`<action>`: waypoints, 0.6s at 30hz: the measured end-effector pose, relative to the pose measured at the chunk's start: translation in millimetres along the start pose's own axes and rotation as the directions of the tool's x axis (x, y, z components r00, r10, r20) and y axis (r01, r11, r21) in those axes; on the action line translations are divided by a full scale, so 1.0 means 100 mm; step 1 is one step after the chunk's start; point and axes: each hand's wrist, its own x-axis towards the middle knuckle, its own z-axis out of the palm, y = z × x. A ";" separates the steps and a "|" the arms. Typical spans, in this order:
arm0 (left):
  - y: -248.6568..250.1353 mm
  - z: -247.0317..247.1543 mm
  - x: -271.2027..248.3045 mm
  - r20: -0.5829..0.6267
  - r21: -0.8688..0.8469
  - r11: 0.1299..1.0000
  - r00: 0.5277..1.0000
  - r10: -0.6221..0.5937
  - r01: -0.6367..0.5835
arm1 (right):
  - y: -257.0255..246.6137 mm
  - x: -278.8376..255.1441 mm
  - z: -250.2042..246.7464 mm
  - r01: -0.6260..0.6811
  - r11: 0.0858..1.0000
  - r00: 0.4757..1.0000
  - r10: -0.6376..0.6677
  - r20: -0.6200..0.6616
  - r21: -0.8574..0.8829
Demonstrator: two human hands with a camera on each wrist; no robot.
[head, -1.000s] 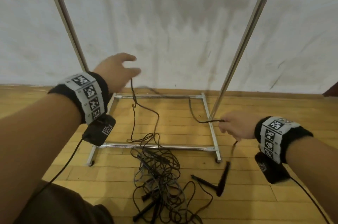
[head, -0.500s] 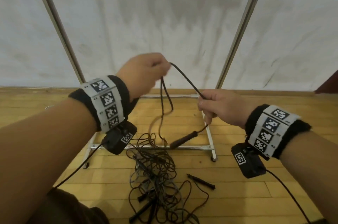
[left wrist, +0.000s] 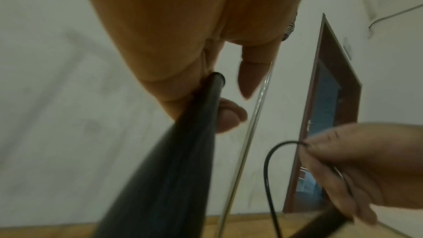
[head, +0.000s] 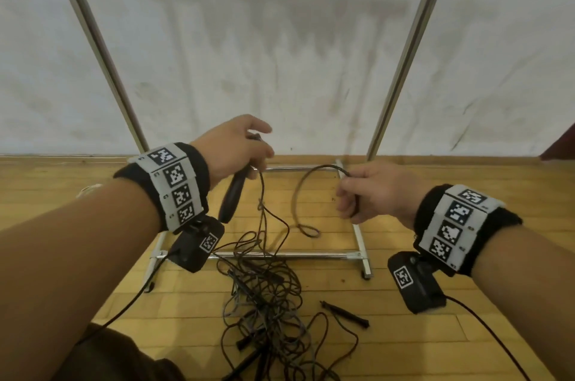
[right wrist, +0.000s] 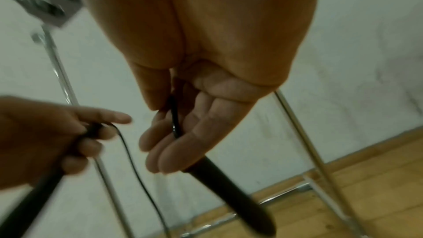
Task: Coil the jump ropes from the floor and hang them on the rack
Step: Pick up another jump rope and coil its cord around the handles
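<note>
Jump rope, thin black cord (head: 297, 194): left hand (head: 236, 147) grips one black handle (head: 231, 197), right hand (head: 370, 190) the other; loop evenly above the floor tangle (head: 264, 303).

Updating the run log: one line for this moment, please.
left hand grips handle | right hand grips other handle | tangled ropes on floor | rack bare

Tangled ropes (head: 264, 303) lie before the rack (head: 280, 255), seemingly overlapping it.

The top of the rack (head: 404, 47) runs out of frame. My right hand (head: 370, 190) hides most of its handle (right wrist: 231, 184). In the floor tangle (head: 267, 312) I can't separate individual ropes.
</note>
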 end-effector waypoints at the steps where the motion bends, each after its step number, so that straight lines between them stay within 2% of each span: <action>1: -0.01 0.06 -0.02 0.079 0.005 1.000 0.997 0.011 -0.012 | -0.08 -0.04 0.02 0.020 0.993 1.000 -0.019 -0.010 0.112; 4: 0.02 0.28 -0.10 0.303 0.062 0.996 0.952 0.035 -0.056 | -0.31 -0.15 0.13 0.049 0.911 0.999 -0.053 -0.002 0.410; 7: 0.06 0.49 -0.17 0.427 0.095 0.990 0.902 0.057 -0.107 | -0.47 -0.21 0.26 0.086 0.758 0.995 -0.101 -0.014 0.647; 10: 0.10 0.59 -0.24 0.383 0.143 0.971 0.916 0.122 -0.189 | -0.55 -0.23 0.31 0.105 0.595 0.991 -0.128 -0.035 0.797; 12: 0.13 0.61 -0.25 0.303 0.196 0.953 0.939 0.166 -0.232 | -0.55 -0.22 0.32 0.118 0.544 0.989 -0.137 -0.050 0.831; 15: 0.13 0.60 -0.23 0.212 0.229 0.950 0.963 0.164 -0.212 | -0.52 -0.18 0.28 0.146 0.565 0.988 -0.122 -0.093 0.812; 18: 0.11 0.55 -0.21 0.140 0.059 0.983 0.977 0.162 -0.172 | -0.46 -0.14 0.20 0.193 0.708 0.980 -0.103 -0.172 0.679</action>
